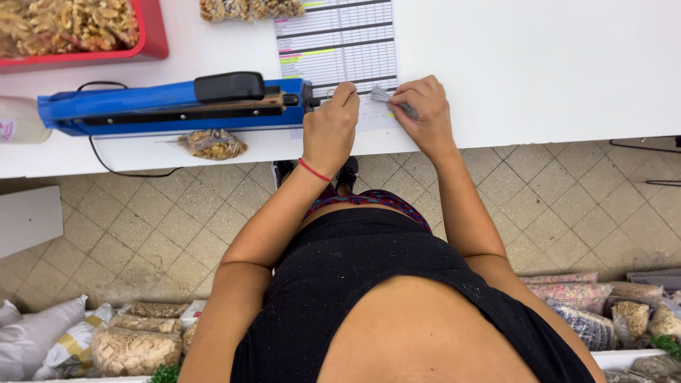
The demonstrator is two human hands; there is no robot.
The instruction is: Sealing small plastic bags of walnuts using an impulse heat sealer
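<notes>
Left hand: the left hand (pixel 332 130) rests on the printed sheet (pixel 339 44) at the near edge of the white tabletop (pixel 539 64), fingers curled into a loose fist; I cannot tell what, if anything, the grip pinches.
Right hand: the right hand (pixel 424 113) lies just beside the left, its grip pinching a small grey crumpled piece (pixel 386 96), perhaps a thin bag or a pen; too small to tell.
Wrist: a red string bracelet (pixel 314 170) circles the left wrist.
Sheet: a table with coloured rows, lying flat under both hands.
Sealer: a blue heat sealer (pixel 170 105) with a black handle lies just left of the left hand.
Bags: a small clear bag of nuts (pixel 213 144) sits before the sealer.
Tray: a red tray (pixel 152 32) of nuts stands at the far left.
</notes>
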